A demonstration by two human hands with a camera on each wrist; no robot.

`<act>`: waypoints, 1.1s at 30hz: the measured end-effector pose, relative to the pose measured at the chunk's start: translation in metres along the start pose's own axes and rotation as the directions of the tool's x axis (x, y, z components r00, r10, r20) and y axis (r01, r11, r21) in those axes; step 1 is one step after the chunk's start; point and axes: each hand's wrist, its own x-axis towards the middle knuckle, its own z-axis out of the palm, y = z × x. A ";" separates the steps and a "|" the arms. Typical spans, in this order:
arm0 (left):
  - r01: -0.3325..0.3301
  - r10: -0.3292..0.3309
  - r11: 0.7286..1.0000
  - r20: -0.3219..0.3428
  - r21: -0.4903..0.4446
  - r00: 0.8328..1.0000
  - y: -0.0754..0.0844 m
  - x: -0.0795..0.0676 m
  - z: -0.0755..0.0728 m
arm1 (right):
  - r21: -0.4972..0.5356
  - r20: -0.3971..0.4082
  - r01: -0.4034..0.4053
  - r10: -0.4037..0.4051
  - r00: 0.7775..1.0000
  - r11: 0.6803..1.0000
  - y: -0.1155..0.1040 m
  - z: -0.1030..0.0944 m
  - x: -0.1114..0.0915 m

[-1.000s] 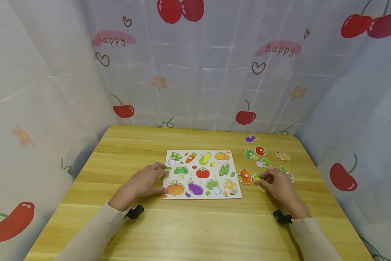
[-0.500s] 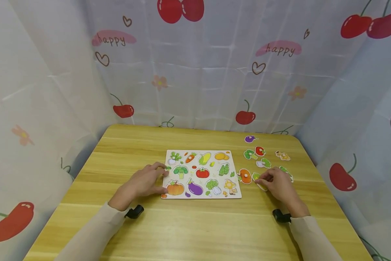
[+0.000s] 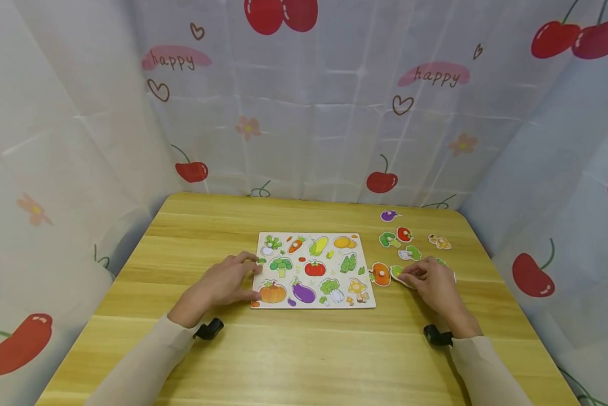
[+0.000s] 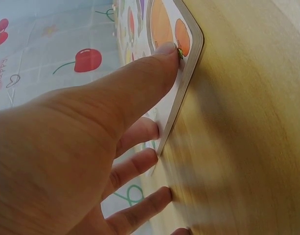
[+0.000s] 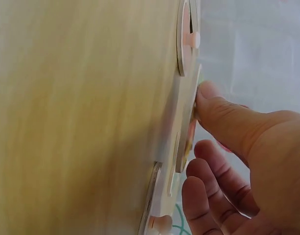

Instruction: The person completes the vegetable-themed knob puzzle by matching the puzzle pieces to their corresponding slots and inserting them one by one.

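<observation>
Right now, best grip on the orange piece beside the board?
Likely its pale knob, pinched from above: the orange piece lies knob-up, and the knob stands out from its thin face. Edge grips look tighter, with the board close on its left and the green piece near its right.

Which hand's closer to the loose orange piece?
Right. The right hand is just right of the orange piece, pinching a green piece; the left hand is across the board, at its left edge.
</observation>
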 end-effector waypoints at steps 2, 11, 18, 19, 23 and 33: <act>0.002 -0.002 1.000 -0.001 -0.003 1.000 0.000 0.000 0.000 | 0.001 -0.005 -0.007 0.007 1.000 1.000 -0.002 0.000 0.001; -0.001 0.001 1.000 -0.003 -0.005 1.000 0.000 -0.001 0.000 | 0.000 -0.025 0.000 0.000 1.000 1.000 -0.009 -0.001 0.001; -0.009 0.009 1.000 -0.005 -0.006 1.000 0.001 -0.002 0.000 | 0.005 -0.044 0.011 -0.011 0.999 1.000 -0.013 -0.001 0.001; -0.008 0.008 1.000 -0.003 -0.008 1.000 0.001 -0.002 0.000 | 0.002 -0.048 0.014 -0.014 0.999 1.000 -0.014 -0.001 0.001; -0.014 0.014 1.000 0.000 -0.012 1.000 0.002 -0.003 -0.001 | -0.001 -0.061 0.019 -0.019 0.998 1.000 -0.017 0.000 0.002; -0.012 0.012 1.000 -0.002 -0.011 1.000 0.004 -0.005 -0.002 | -0.007 -0.060 0.056 -0.056 0.997 0.998 -0.025 0.004 0.008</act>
